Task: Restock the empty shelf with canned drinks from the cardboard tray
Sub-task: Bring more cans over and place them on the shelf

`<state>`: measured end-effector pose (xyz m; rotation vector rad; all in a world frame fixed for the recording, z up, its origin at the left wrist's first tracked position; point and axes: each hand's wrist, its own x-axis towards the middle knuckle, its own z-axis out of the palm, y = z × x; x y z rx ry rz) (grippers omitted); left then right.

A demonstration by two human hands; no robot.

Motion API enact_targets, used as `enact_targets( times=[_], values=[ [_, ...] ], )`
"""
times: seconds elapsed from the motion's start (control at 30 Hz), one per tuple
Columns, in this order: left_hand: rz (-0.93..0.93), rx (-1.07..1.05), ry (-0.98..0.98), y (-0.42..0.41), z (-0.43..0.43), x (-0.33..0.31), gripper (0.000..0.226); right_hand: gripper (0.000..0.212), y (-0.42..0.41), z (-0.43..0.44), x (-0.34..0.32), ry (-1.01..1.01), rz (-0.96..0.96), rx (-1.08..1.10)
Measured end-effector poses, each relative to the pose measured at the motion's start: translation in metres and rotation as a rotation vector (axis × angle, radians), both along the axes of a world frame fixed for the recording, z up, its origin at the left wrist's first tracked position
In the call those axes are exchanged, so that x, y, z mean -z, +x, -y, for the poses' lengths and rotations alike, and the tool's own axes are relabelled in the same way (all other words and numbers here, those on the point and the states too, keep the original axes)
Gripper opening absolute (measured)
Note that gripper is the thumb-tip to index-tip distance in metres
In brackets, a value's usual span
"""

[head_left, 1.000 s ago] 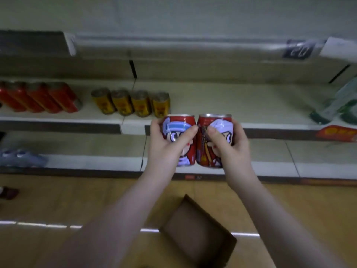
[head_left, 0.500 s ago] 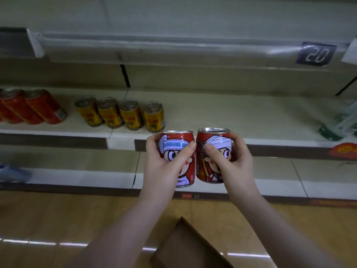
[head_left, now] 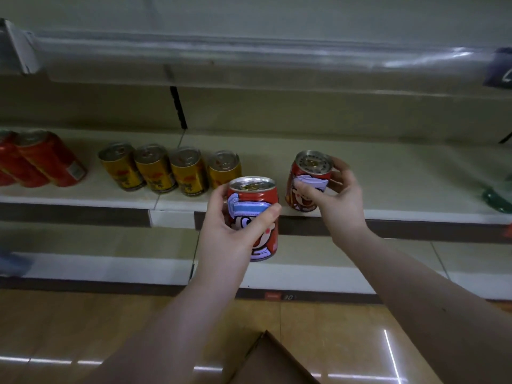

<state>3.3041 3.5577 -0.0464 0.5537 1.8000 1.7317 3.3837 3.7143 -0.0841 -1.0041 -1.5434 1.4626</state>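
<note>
1. Centre left, on the shelf (head_left: 388,173): four yellow cans (head_left: 171,170) in a row, upright, lids up. Rightmost one just behind and left of the left can (head_left: 266,239), partly hidden by it.
2. Far left, same shelf: red cans (head_left: 47,159), taller, cut by the frame edge, looking tilted in the wide view.
3. Far right edge: a green pack (head_left: 498,198), blurred and cropped.
4. Top of the frame: front rail of the upper shelf (head_left: 249,51). Below the hands: lower shelf (head_left: 332,253), then glossy wood-tone floor (head_left: 83,328).
5. Bottom centre: one corner of the cardboard tray (head_left: 277,361), poking up between the forearms.
6. Left can: centre of the frame, in front of the shelf's front lip, off the board. Long axis upright, lid up, cartoon face toward the camera.
7. Right can (head_left: 310,167): right of centre, base at the shelf's front edge, contact with the board not clear. Long axis near upright, top leaning slightly right, lid up, printed face forward.
8. Cans apart, not touching.
9. Left hand (head_left: 230,234): wrapped round the left can, thumb across the front, fingers behind its left side.
10. Right hand (head_left: 338,195): clamped on the right can, thumb on the front, fingers curled round its right side.
11. Hands apart; bare forearms rising from the bottom edge.
</note>
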Motion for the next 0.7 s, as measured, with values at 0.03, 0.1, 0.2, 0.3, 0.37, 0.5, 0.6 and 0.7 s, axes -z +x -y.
enact_targets(
  times=[0.03,0.1,0.2,0.3,0.37,0.5,0.6,0.7],
  values=[
    [0.007,0.002,-0.005,0.0,-0.002,0.002,0.06,0.064,-0.002,-0.002,0.004,0.002,0.003,0.003],
    [0.011,0.013,0.0,-0.003,-0.009,0.006,0.056,0.067,-0.008,-0.005,0.011,-0.014,-0.009,0.001],
    [0.021,0.026,0.007,-0.009,-0.021,0.01,0.054,0.069,-0.016,-0.012,0.021,-0.032,-0.02,0.001],
    [0.032,0.044,0.012,-0.014,-0.03,0.01,0.06,0.069,-0.024,-0.018,0.024,-0.024,-0.008,-0.011],
    [0.044,0.05,0.031,-0.017,-0.034,0.01,0.063,0.068,-0.029,-0.02,0.026,-0.021,-0.012,-0.028],
    [0.03,0.064,0.04,-0.018,-0.036,0.012,0.071,0.068,-0.035,-0.02,0.03,-0.007,0.001,-0.049],
    [0.027,0.07,0.034,-0.018,-0.034,0.014,0.073,0.069,-0.034,-0.021,0.035,-0.019,-0.01,-0.036],
    [0.021,0.076,0.027,-0.018,-0.031,0.017,0.076,0.071,-0.033,-0.023,0.037,-0.028,-0.025,-0.025]
  ],
)
